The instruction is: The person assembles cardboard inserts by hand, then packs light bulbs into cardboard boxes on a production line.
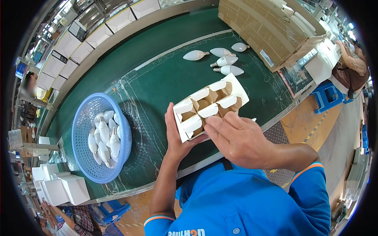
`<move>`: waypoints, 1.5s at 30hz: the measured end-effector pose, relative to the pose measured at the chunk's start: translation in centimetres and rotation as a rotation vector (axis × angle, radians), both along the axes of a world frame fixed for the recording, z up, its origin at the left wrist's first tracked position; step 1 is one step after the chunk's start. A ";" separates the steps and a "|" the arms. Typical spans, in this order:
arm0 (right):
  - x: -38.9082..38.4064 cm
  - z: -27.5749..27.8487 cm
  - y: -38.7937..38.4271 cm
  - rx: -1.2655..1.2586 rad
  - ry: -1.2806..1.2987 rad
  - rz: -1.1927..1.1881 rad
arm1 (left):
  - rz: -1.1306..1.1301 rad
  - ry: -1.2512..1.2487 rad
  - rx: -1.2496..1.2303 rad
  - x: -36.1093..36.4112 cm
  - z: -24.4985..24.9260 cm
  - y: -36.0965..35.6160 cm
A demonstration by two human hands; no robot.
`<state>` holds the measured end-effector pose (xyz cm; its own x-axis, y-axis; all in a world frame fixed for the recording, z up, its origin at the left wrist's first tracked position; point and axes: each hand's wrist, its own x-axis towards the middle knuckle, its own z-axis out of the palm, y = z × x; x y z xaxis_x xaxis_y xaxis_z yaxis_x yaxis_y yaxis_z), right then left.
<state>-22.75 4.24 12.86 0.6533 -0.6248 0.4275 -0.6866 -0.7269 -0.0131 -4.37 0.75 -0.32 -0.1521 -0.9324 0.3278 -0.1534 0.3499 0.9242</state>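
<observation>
A: Starting at the left, what's there?

B: A blue basket [126, 135] on the green tabletop [153, 92], with white bulbs [104, 131] lying in it. It stands apart from the box work, which leaves the forearm room.

A: The left hand [178, 145]?

B: Curled around the left end of the white box [209, 111], thumb along the near side. A sound hold, I'd judge; keep it firm but light, since thin card probably buckles when squeezed.

A: And the box itself?

B: In front of the person's body, right of the basket, its open compartments facing up. I can't tell whether its base touches the tabletop; resting it there would likely steady it.

A: Then the loose bulbs [229, 70]?

B: Five, lying beyond the box. Mind its far edge doesn't nudge them.

A: The right hand [244, 140]?

B: Fingers bunched over the near row of compartments; whether they pinch anything, I can't tell. Working straight down should spare the flaps [192, 125].

A: Farthest right?

B: A brown carton [258, 33], well apart from both hands.
</observation>
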 end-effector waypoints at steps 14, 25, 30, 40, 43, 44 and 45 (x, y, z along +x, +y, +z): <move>-3.7 2.7 -4.0 0.126 -0.208 -0.075 | 0.006 -0.063 0.004 0.3 -0.3 0.1; -4.6 3.5 -7.3 0.205 0.184 0.019 | 0.001 -0.042 0.048 0.4 -0.1 0.2; -3.5 3.4 -7.4 0.127 0.218 0.033 | -0.008 -0.016 0.056 0.2 -0.1 0.2; -1.8 3.6 -7.6 0.208 0.296 -0.008 | -0.056 -0.065 0.064 0.5 0.2 0.2; -2.5 3.1 -7.6 0.192 0.238 0.002 | -0.043 -0.127 0.032 0.6 0.3 0.1; -2.6 3.2 -7.6 0.191 0.237 0.004 | -0.042 -0.129 0.030 0.6 0.2 0.1; -2.8 3.2 -7.5 0.202 0.223 0.003 | -0.040 -0.127 0.026 0.6 0.1 0.1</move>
<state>-25.50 -3.27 16.08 0.7191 -0.6805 0.1405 -0.6867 -0.7269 -0.0064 -3.75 0.89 -0.21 -0.2279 -0.9328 0.2790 -0.2565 0.3340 0.9070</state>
